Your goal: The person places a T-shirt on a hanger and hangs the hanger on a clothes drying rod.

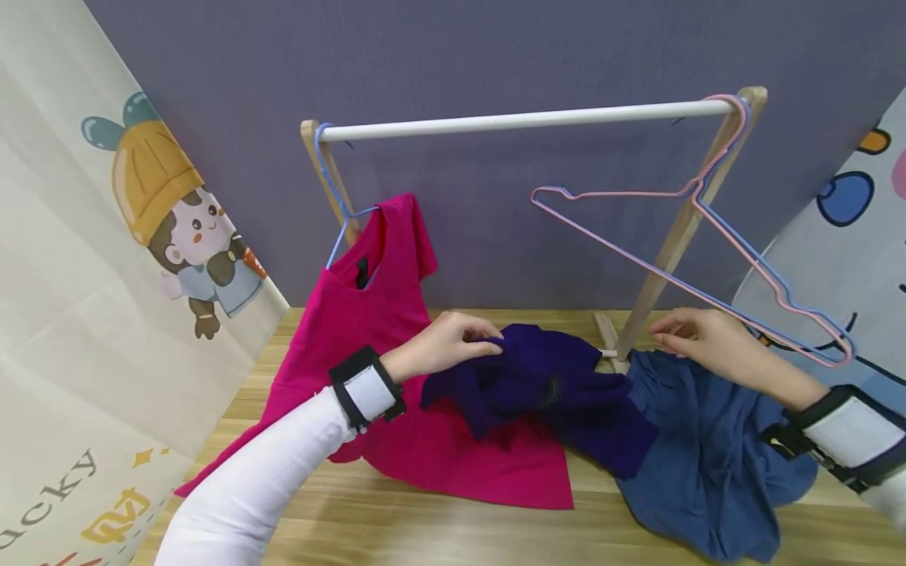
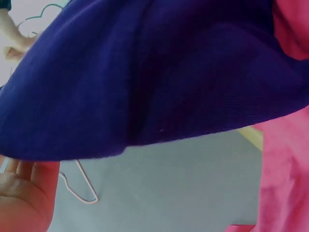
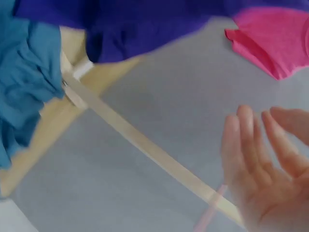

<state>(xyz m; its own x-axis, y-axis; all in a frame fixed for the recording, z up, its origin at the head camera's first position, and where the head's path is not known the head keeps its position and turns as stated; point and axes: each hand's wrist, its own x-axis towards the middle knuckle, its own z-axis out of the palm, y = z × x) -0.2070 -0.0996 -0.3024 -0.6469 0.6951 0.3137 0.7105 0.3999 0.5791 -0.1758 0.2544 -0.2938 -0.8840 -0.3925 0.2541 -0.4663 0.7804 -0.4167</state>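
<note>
Between thumb and fingers, my left hand [image 1: 453, 343] pinches the upper edge of a dark purple garment [image 1: 531, 385]. In the left wrist view, the garment [image 2: 169, 82] spreads across the top, with fingers partly behind it. The lifted cloth falls in folds over the hem of a magenta short-sleeved top [image 1: 375, 322], which is on a blue hanger at the rack's left. My right hand [image 1: 715, 342] holds nothing and hovers over a crumpled blue garment [image 1: 708, 448]. In the right wrist view its fingers [image 3: 246, 140] are loosely bent and apart.
A small rack with a white rail [image 1: 517, 122] and wooden posts stands at the back. At its right end, a pink hanger [image 1: 623, 193] and a blue one overlap, jutting forward above my right hand. A grey panel [image 1: 481, 47] is behind; printed curtains [image 1: 71, 314] flank both sides.
</note>
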